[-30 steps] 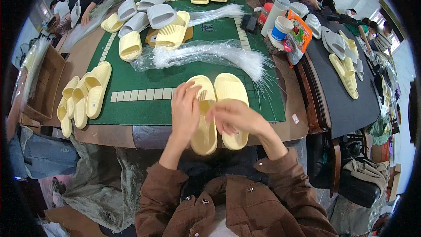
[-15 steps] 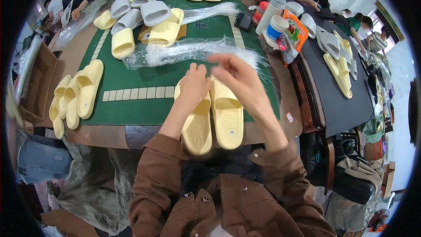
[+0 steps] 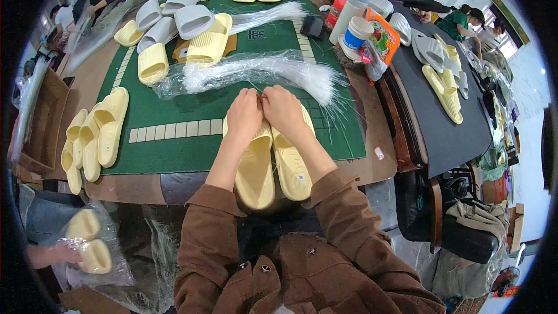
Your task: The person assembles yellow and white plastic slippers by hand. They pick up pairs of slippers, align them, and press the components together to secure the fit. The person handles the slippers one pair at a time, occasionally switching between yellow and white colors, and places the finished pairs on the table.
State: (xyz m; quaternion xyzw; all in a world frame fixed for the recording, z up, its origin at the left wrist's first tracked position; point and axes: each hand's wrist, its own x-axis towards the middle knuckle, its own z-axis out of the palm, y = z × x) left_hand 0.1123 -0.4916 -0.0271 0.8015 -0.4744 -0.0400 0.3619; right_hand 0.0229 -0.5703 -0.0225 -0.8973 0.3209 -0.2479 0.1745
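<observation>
A pair of pale yellow slide slippers lies side by side at the table's front edge, heels toward me: the left slipper (image 3: 256,177) and the right slipper (image 3: 292,168). My left hand (image 3: 244,113) and my right hand (image 3: 283,110) meet over their toe straps. Both are closed, fingertips pinched together at the inner sides of the straps. What they pinch is too small to make out; a thin strand seems to show at the left fingertips. Just beyond lies a bundle of thin white plastic strands (image 3: 261,72), partly in clear film.
More yellow slippers (image 3: 111,125) stand at the left; grey slippers (image 3: 195,21) lie farther back on the green mat (image 3: 174,154). A cup (image 3: 357,34) and bottle stand at the right. At lower left, another person's hand (image 3: 55,254) holds bagged yellow slippers (image 3: 87,235).
My right hand has come down and left to meet my left hand, and its fingers have closed. The person opposite has let go of a yellow pair. Bagged slippers have appeared at lower left.
</observation>
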